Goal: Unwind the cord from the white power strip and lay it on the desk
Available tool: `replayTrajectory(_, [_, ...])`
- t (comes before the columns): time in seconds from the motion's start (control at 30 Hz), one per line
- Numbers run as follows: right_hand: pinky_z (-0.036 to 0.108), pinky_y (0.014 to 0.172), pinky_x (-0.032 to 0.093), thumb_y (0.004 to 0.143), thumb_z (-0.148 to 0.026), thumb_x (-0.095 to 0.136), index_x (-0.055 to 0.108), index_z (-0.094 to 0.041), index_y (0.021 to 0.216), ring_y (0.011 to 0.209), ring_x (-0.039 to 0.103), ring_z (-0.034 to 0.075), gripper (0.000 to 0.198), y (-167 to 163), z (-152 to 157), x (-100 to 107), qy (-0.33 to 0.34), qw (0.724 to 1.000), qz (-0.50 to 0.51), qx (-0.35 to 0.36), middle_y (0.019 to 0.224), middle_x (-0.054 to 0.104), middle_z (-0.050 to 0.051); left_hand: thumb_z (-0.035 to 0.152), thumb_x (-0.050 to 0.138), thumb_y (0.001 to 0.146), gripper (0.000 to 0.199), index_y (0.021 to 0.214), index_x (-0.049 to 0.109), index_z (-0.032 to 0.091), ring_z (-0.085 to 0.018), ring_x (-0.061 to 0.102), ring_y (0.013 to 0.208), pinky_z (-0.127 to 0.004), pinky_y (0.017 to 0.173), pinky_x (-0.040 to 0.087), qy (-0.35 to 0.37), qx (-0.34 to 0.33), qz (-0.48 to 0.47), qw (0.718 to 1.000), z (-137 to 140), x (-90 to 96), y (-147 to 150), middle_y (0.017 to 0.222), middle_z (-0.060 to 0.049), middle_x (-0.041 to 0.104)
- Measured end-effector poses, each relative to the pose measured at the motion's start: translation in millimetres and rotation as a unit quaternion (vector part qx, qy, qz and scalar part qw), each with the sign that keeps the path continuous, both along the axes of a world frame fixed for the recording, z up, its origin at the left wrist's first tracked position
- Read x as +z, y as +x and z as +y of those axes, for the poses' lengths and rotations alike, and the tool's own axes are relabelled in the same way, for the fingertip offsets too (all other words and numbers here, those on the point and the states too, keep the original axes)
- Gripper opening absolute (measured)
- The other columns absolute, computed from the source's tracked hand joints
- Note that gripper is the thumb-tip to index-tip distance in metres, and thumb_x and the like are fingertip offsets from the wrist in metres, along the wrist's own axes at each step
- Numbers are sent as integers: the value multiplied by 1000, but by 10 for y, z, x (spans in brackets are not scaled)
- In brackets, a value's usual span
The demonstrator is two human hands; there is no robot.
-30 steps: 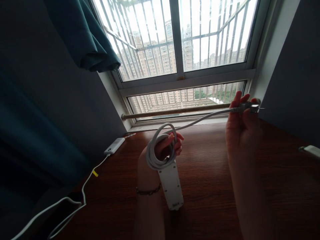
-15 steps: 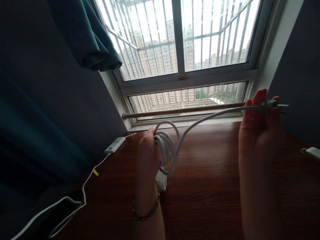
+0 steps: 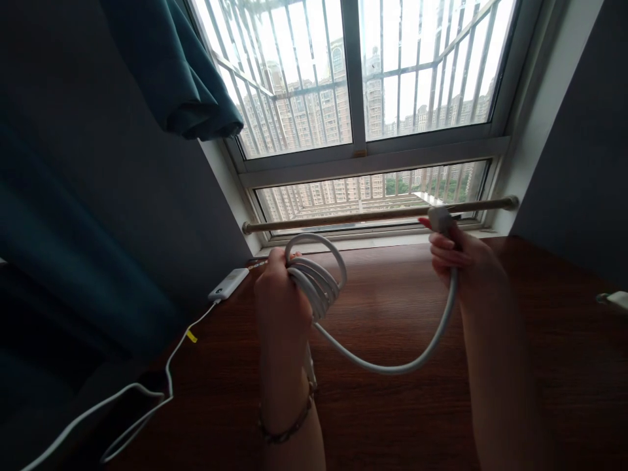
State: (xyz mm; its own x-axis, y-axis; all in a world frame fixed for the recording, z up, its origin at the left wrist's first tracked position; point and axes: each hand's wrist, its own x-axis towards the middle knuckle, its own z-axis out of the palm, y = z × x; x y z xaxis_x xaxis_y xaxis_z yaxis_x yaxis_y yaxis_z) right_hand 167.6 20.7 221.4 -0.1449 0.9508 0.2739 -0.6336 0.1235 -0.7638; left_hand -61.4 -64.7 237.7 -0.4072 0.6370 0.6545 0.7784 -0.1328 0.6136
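Note:
My left hand (image 3: 284, 291) is closed around a coiled white power cord (image 3: 316, 284), whose loops stick out to the right of the fist. From the coil a loose length sags above the tabletop and rises to my right hand (image 3: 458, 258). There my fingers are wrapped round the cord just below its plug (image 3: 440, 219), which points up in front of the window rail. Beneath my left wrist, a white object is mostly hidden by the forearm.
The dark red-brown wooden tabletop (image 3: 383, 418) reaches to the window. At the left lies a white box-shaped device (image 3: 229, 284) with a thin white cable (image 3: 169, 366) and a yellow tag. A wooden rail (image 3: 338, 220) crosses below the window. A blue curtain (image 3: 191, 98) hangs upper left.
My right hand has moved left and turned, its open fingers now curled round the plug end. The stretched cord between my hands has dropped into a slack curve. My left hand shifted slightly left.

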Motion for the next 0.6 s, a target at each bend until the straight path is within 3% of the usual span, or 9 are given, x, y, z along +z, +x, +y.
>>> replayTrajectory(0.07, [16,30,18,86,-37,48,61,-13,89,29,22,2,27,-101,-34,-31,32,991,-119,-44,47,43,-6,29,46,83,17,68,44,20,-14,49,52,-24,50,33,-25,-20,-10,999,-56,27,34,56,2,52])
replayTrajectory(0.13, [18,34,21,83,-43,52,57,-14,90,32,32,6,30,-244,-96,-50,77,958,-214,-173,46,50,-4,28,47,82,12,73,45,20,-14,50,54,-23,49,34,-54,-51,-37,997,-119,39,58,59,2,54])
replayTrajectory(0.2, [20,41,27,83,-43,53,56,-16,89,37,42,9,27,-400,-191,-54,129,891,-318,-296,49,57,-2,27,50,80,8,77,46,20,-14,51,54,-23,49,35,-68,-72,-69,993,-179,37,78,62,2,55])
replayTrajectory(0.27, [22,47,30,85,-39,51,59,-18,83,43,48,11,22,-536,-307,-45,196,816,-418,-348,55,62,0,26,53,78,9,79,47,20,-14,50,53,-23,47,35,-63,-91,-98,989,-218,30,98,62,2,55])
replayTrajectory(0.33, [23,52,32,86,-34,50,62,-19,78,51,52,13,21,-628,-421,-29,274,766,-480,-327,61,64,1,26,57,75,12,78,47,20,-14,49,53,-23,47,34,-49,-107,-120,986,-226,23,121,62,3,55])
replayTrajectory(0.4, [24,57,34,85,-24,49,63,-20,74,58,54,14,19,-662,-510,-8,351,743,-502,-271,62,63,2,25,59,73,14,78,47,21,-13,49,54,-22,47,34,-34,-120,-134,983,-210,20,146,62,3,55])
replayTrajectory(0.5, [26,62,37,79,-15,50,65,-20,78,66,53,16,16,-610,-583,35,431,745,-481,-168,63,61,1,23,60,72,16,77,46,21,-13,48,55,-22,48,33,-28,-118,-145,982,-180,13,182,63,4,54])
replayTrajectory(0.6, [28,68,40,74,-22,58,64,-21,95,75,54,17,22,-531,-609,85,458,759,-456,-76,77,64,1,21,59,72,17,79,45,20,-13,48,56,-22,48,31,-24,-129,-185,974,-167,-9,211,64,3,53])
